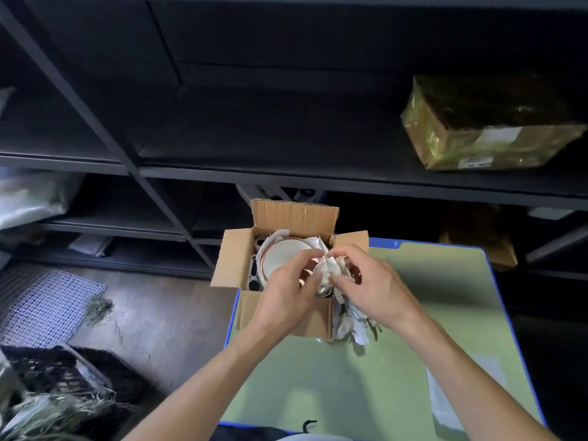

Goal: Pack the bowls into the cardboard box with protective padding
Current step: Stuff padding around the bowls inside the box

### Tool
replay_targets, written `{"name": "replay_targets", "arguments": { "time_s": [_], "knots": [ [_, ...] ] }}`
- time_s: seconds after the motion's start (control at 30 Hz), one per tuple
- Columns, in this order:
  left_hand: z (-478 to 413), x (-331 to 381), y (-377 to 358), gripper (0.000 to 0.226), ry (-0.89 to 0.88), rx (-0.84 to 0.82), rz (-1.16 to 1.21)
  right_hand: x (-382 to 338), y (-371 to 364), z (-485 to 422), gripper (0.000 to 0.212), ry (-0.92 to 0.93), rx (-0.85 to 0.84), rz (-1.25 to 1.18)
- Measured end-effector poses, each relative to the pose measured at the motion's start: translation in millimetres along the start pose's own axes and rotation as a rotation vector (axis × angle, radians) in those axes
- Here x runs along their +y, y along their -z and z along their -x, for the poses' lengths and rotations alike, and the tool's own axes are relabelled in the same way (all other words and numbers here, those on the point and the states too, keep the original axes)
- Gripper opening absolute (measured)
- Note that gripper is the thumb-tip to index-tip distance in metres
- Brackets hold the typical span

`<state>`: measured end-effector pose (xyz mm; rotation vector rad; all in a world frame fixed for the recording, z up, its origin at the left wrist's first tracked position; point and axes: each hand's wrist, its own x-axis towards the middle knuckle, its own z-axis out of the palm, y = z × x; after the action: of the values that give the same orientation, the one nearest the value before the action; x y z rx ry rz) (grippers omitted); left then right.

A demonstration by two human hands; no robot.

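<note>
An open cardboard box (pixel 230 261) stands at the far left corner of a green table top (pixel 366 377), its flaps spread. Inside, a pale bowl (pixel 283 254) with a copper-coloured rim rests on white paper padding. Over the box's right half, my left hand (pixel 286 294) and my right hand (pixel 366 281) both pinch a crumpled wad of white paper (pixel 332 268). More crumpled paper (pixel 353 326) spills over the box's right side onto the table. Anything under the wad is hidden by my fingers.
Dark metal shelving (pixel 222 173) runs behind the table; a yellow-wrapped parcel (pixel 483 128) sits on it at the right. The table has a blue rim (pixel 506 300). On the floor at left lie a white grid mat (pixel 47 303) and a black crate (pixel 63 374) of straw.
</note>
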<state>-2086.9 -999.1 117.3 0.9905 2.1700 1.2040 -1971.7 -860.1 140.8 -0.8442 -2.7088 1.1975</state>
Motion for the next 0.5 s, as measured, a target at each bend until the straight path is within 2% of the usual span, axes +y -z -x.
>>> {"name": "replay_targets", "arguments": {
  "time_s": [0.2,0.4,0.5],
  "knots": [
    [-7.8,-24.5,34.8,0.021,-0.013,0.046,0.034,-30.2,-19.1,-27.2,0.026,-0.004,0.004,0.005],
    [-8.3,-37.0,77.0,0.040,0.008,0.019,0.103,-59.1,-41.9,-57.4,0.032,0.017,-0.028,-0.056],
    [-9.6,-46.1,87.4,0.032,0.060,0.058,0.093,-69.6,-52.9,-66.0,0.032,0.024,-0.031,-0.059]
  ]
}}
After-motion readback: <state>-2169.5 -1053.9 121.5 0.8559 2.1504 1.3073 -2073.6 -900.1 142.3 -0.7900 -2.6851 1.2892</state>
